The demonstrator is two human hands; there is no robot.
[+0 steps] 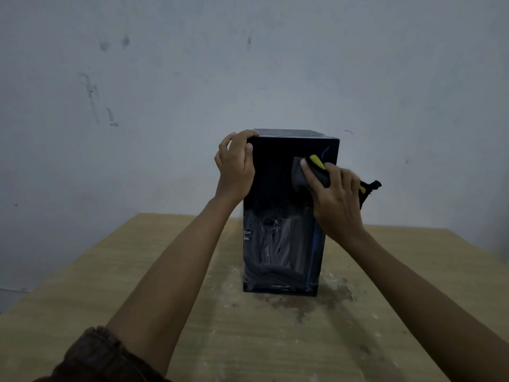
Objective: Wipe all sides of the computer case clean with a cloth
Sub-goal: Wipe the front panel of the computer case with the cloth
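A black computer case (278,216) stands upright on a wooden table (165,271), its glossy near face turned toward me with smeared streaks on the lower half. My left hand (235,168) grips the case's top left corner, fingers curled over the edge. My right hand (334,198) presses a dark grey cloth with yellow trim (300,177) against the upper right part of the near face. One end of the cloth (370,187) sticks out past the case's right edge. The back and far sides of the case are hidden.
A damp, stained patch (311,299) marks the table just in front of and to the right of the case. A scuffed grey-blue wall (248,64) rises close behind the table. The table's left edge (68,266) runs diagonally toward me.
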